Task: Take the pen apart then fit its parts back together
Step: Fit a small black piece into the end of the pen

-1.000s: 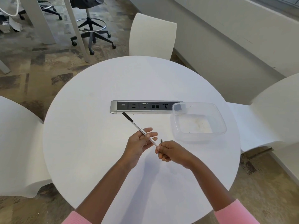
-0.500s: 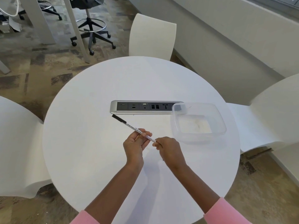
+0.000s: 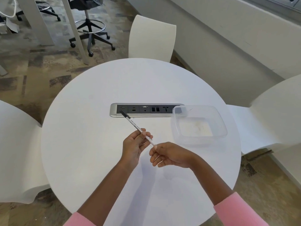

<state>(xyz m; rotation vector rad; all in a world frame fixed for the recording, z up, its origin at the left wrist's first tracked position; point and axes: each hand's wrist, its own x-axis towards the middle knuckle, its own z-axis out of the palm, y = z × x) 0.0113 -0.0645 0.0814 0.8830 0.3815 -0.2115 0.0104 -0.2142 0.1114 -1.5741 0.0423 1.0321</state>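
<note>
A slim white pen (image 3: pixel 132 123) with black print and a black far end is held in the air above the round white table (image 3: pixel 91 144), pointing up-left toward the socket strip. My left hand (image 3: pixel 135 146) pinches the pen's barrel near its middle between thumb and fingers. My right hand (image 3: pixel 167 154) grips the pen's near end with its fingertips, palm turned down. What sits at that near end is hidden by my fingers.
A silver socket strip (image 3: pixel 146 110) is set into the table's middle. A clear plastic container (image 3: pixel 197 124) stands to its right, overlapping the strip's end. White chairs (image 3: pixel 151 37) surround the table, and a rolling stool (image 3: pixel 91 30) stands on the floor beyond.
The pen's far end swung left and then back right toward the socket strip. My right hand turned and shifted slightly right while staying on the pen's near end.
</note>
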